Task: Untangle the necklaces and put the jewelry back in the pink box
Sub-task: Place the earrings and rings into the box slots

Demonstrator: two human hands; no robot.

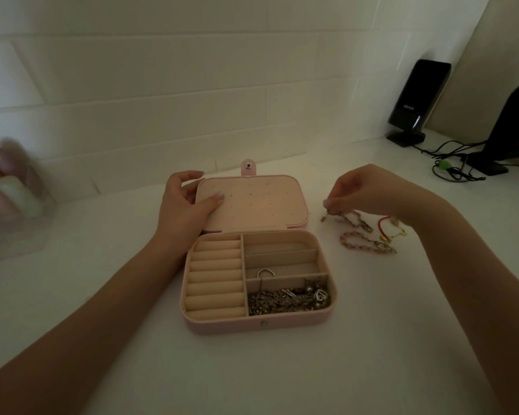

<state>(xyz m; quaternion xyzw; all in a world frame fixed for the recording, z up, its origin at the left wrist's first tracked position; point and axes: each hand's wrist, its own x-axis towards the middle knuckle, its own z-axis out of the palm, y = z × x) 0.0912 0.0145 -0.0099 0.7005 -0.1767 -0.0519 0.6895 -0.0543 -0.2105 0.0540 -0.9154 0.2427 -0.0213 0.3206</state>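
Note:
The pink box [261, 324] lies open on the white table, its lid [252, 202] folded flat behind it. My left hand [183, 202] grips the lid's left edge, thumb on its inner face. A tangle of chains and charms [288, 298] fills the front right compartment, and a silver ring [265, 272] stands in the one behind it. Right of the box, my right hand [363, 190] pinches the end of a pink beaded strand [354, 221]. A second beaded strand [366, 242] and a red cord with gold pieces [385, 224] lie beside it.
A black speaker [417, 100] on a stand, a dark stand [510, 127] and loose cables [453, 166] occupy the far right corner. A clear container with pale pink items [9, 193] sits blurred at the left. A white tiled wall runs behind the table.

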